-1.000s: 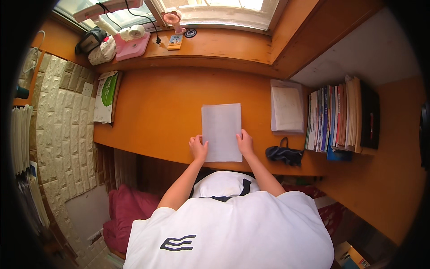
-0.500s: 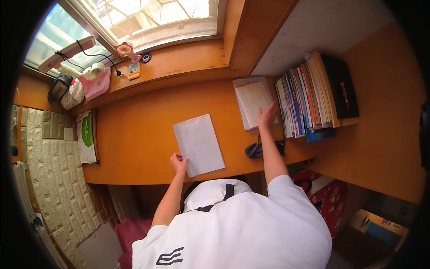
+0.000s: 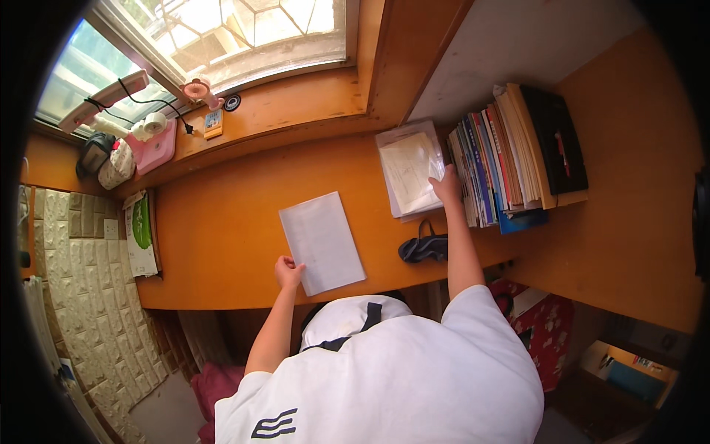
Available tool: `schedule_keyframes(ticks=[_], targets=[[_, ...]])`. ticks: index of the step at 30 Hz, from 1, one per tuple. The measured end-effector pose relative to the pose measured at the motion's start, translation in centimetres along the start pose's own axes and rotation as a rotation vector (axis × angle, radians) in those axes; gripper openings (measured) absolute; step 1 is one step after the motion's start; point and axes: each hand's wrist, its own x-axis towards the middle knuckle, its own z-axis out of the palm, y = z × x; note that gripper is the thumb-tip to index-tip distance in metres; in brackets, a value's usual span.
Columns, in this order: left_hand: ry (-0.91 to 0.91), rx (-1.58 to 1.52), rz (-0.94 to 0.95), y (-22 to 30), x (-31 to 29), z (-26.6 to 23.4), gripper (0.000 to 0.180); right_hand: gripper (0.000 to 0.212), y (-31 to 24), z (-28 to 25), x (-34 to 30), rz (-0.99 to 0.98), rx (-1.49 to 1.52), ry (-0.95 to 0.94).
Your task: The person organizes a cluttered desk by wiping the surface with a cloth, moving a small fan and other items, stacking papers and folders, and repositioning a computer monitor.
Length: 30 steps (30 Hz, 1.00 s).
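Two hands, two sets of papers on the desk

From where I stand, the person sits at an orange-brown desk (image 3: pixel 222 229), arms spread apart. The left hand (image 3: pixel 289 274) is at the lower left edge of a white paper stack (image 3: pixel 323 243), fingers curled in and the thumb meeting the edge. I can't tell whether it actually pinches the sheets. The stack lies flat near the front edge of the desk, slightly askew.

The right arm stretches farther out. Its right hand (image 3: pixel 447 186) is at the right edge of a clear plastic sleeve (image 3: pixel 390 172) with cream-coloured paper (image 3: pixel 411 164) inside, thumb lying over the margin. The fingers are partly hidden from me, so I can't say if they close on it. The sleeve rests on the desk, well apart from the white stack, towards the back right.

Just in front of the sleeve is a dark pouch (image 3: pixel 421 250) with a loop strap, partly behind the right forearm. To the right of that hand stands a row of books (image 3: pixel 488 166), with a black folder (image 3: pixel 551 137) at its far end. By the window (image 3: pixel 244 33), a small pink fan (image 3: pixel 198 89) sits on the ledge.
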Motion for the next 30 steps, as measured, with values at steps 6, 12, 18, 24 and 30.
schedule_keyframes(ticks=[6, 12, 18, 24, 30], targets=[[-0.025, 0.034, -0.024, 1.0, -0.4, -0.4, 0.035, 0.038, -4.9, -6.2, -8.1, -0.323, 0.467, -0.108], [-0.023, -0.082, 0.005, -0.4, 0.4, -0.1, 0.03, 0.028, -8.2, 0.2, -17.6, -0.2, 1.196, -0.555], [-0.309, -0.526, -0.466, 0.5, 1.7, -2.7, 0.046, 0.04, -3.7, 15.6, -24.0, -0.268, 0.615, -0.501], [-0.011, 0.253, 0.114, -0.4, -0.6, 0.0, 0.047, 0.046, -6.6, 10.4, -22.0, -0.361, -0.045, -0.648], [-0.008, 0.194, 0.126, 0.1, -0.8, -0.2, 0.048, 0.048, -2.3, 5.8, -8.5, -0.205, 0.077, 0.033]])
